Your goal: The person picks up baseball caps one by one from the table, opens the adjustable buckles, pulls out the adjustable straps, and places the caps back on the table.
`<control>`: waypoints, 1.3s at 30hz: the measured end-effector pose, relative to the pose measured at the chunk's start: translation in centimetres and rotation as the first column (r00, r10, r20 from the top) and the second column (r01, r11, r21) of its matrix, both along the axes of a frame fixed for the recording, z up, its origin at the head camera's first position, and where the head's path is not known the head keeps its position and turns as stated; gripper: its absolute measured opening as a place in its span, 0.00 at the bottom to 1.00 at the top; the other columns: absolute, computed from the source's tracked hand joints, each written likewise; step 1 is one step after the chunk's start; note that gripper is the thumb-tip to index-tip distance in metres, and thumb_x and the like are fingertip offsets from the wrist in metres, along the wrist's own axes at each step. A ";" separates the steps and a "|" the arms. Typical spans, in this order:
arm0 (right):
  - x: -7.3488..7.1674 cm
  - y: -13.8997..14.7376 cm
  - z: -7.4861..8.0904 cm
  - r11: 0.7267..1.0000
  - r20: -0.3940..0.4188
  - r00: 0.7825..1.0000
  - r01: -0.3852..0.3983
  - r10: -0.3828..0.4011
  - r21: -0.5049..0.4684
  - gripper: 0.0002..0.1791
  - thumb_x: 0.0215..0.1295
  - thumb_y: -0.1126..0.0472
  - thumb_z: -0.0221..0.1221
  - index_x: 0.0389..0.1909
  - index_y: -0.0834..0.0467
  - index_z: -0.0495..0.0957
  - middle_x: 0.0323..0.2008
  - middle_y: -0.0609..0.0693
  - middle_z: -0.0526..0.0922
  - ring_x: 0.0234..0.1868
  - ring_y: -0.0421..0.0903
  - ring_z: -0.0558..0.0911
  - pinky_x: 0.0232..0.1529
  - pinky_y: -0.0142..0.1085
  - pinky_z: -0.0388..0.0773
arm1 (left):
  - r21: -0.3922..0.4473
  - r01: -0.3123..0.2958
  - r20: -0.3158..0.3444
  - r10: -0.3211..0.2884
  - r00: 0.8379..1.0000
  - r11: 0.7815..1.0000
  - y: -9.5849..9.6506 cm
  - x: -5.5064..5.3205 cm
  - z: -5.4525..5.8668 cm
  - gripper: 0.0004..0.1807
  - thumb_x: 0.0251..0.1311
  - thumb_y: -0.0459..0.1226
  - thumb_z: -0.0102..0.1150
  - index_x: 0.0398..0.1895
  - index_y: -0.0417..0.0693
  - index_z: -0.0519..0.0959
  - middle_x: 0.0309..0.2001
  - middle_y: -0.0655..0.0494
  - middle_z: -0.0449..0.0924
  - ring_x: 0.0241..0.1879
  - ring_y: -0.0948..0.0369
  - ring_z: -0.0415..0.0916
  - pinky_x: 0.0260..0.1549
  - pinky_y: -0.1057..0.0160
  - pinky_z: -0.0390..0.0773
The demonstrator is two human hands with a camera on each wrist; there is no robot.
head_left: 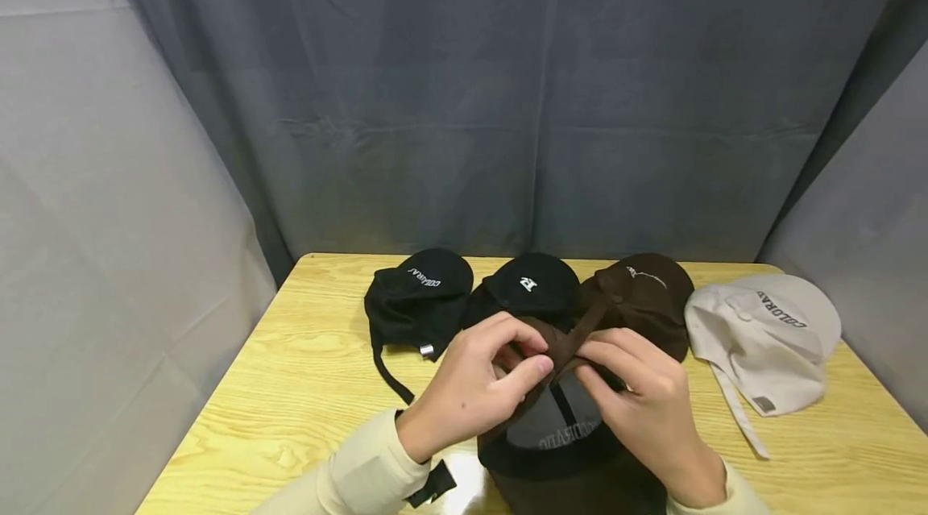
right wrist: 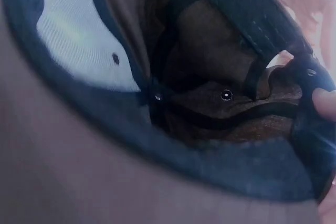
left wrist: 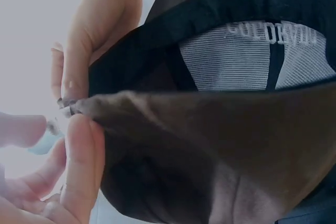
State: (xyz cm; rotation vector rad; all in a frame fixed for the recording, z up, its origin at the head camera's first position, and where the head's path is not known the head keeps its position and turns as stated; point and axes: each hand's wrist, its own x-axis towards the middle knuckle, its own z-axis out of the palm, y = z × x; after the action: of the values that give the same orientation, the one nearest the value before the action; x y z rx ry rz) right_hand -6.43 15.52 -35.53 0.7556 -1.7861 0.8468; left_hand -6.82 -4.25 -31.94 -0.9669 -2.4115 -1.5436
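Observation:
A dark brown baseball cap [head_left: 573,491] is held between both hands, its inside facing up, with a pale panel and reversed lettering showing. My left hand [head_left: 478,382] pinches the back edge between thumb and fingers. Opposite it, my right hand [head_left: 648,398] grips the same edge beside a narrow brown strap [head_left: 590,323] that sticks up. Fingertips of the two hands nearly meet there. In the left wrist view a small pale piece [left wrist: 66,110] shows at the pinched strap end. Dark seam tape and the sweatband [right wrist: 252,9] line the cap in the right wrist view.
Behind the hands, a row of caps lies on the wooden table [head_left: 290,386]: a black cap [head_left: 416,305] with its strap hanging loose, another black cap [head_left: 532,285], a brown cap [head_left: 645,297] and a beige cap [head_left: 768,338]. Grey curtains [head_left: 435,96] surround the table.

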 end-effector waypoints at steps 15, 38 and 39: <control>0.2 0.4 -0.3 0.999 0.049 0.998 -0.027 0.028 -0.017 0.20 0.70 0.49 0.57 0.24 0.59 0.82 0.24 0.48 0.83 0.30 0.34 0.77 0.40 0.20 0.72 | 0.000 0.029 -0.086 -0.029 0.996 1.000 0.8 -0.3 -1.2 0.08 0.58 0.32 0.67 0.41 0.47 0.82 0.37 0.55 0.80 0.31 0.71 0.74 0.31 0.75 0.79; 0.2 0.3 -1.0 0.999 0.096 0.995 -0.002 -0.001 0.038 0.20 0.71 0.48 0.56 0.31 0.60 0.83 0.31 0.49 0.84 0.36 0.38 0.79 0.49 0.18 0.72 | 0.142 0.078 -0.098 -0.065 0.993 0.987 1.6 -1.2 -1.3 0.03 0.59 0.31 0.66 0.33 0.46 0.82 0.33 0.55 0.79 0.28 0.73 0.72 0.28 0.73 0.78; 0.1 0.3 -1.0 0.999 0.077 0.997 0.001 -0.005 0.042 0.21 0.71 0.47 0.55 0.30 0.60 0.84 0.31 0.50 0.84 0.37 0.39 0.79 0.50 0.18 0.72 | 0.148 0.077 -0.098 -0.063 0.993 0.986 1.7 -1.2 -1.2 0.03 0.58 0.31 0.67 0.33 0.46 0.82 0.32 0.55 0.80 0.28 0.73 0.72 0.28 0.73 0.78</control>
State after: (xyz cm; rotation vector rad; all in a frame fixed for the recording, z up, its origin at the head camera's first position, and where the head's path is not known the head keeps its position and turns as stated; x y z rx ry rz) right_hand -6.29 15.79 -36.56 0.7560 -1.8784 0.8489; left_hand -7.99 -2.57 -33.18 -1.0774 -2.1838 -1.6393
